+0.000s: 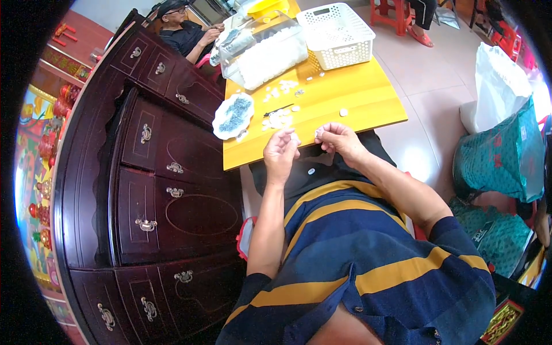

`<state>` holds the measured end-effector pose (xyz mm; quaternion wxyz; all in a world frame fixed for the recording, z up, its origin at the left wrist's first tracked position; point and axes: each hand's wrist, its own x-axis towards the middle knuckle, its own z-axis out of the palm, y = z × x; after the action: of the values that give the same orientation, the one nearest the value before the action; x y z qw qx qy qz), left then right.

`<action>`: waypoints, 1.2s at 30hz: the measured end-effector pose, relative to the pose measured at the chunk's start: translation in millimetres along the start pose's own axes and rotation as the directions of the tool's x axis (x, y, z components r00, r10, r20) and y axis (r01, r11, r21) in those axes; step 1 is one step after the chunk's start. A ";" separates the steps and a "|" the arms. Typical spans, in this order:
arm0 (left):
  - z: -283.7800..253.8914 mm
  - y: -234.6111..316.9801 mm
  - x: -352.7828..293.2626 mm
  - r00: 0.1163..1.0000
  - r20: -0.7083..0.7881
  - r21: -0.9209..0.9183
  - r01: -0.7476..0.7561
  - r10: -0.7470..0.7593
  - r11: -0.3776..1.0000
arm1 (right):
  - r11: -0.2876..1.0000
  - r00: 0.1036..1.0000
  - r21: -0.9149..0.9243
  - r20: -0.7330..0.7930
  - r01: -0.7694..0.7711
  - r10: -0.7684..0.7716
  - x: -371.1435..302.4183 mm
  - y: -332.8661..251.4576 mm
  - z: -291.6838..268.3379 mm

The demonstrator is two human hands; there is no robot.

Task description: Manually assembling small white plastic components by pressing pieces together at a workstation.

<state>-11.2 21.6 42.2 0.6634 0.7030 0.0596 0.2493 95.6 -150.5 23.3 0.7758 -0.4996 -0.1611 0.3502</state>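
My left hand [281, 154] is raised at the near edge of the yellow wooden table [362, 103], its thumb and fingers pinched on a small white piece [295, 138]. Across a narrow gap, my right hand [343, 142] pinches another small whitish piece [318, 133]; the kind of these pieces is too small to make out. Just beyond my left hand lie several loose white pieces [278, 122] and a thin black tool [280, 110]. Left of them sits a white scalloped dish [218, 125] heaped with tiny blue-grey bits. A single round white piece [344, 112] rests beyond my right hand.
Farther back stand a clear plastic bin [233, 69] of white pieces and a white perforated basket [345, 59]. A dark wooden cabinet [190, 149] flanks the left side. Another person [187, 34] works at the far left. Green bags [494, 152] stand on the floor at right.
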 end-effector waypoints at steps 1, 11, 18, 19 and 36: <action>-0.4 -1.5 0.0 0.999 -0.027 -0.018 -0.019 0.018 1.000 | 1.000 1.000 0.008 -0.004 -0.007 0.007 0.2 0.0 0.2; 0.6 -6.5 1.1 0.998 -0.039 0.002 -0.047 0.047 0.999 | 1.000 1.000 0.011 0.018 -0.010 0.010 -1.2 1.4 1.9; 5.5 -0.5 -0.8 1.000 0.000 0.054 -0.013 0.013 0.998 | 1.000 0.999 -0.018 0.040 0.005 -0.004 -4.0 0.3 6.9; 5.9 -0.2 -1.0 1.000 0.014 0.067 -0.027 0.026 0.997 | 1.000 0.999 -0.020 0.045 0.008 -0.007 -4.4 0.1 7.1; 11.6 -1.9 -4.0 0.997 0.067 0.161 -0.047 0.037 0.986 | 1.000 1.000 -0.014 0.025 0.000 0.001 -7.1 -4.1 8.6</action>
<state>-9.2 9.6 39.3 0.6000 0.7634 0.0438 0.2350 87.0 -150.9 31.5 0.7701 -0.5007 -0.1730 0.3553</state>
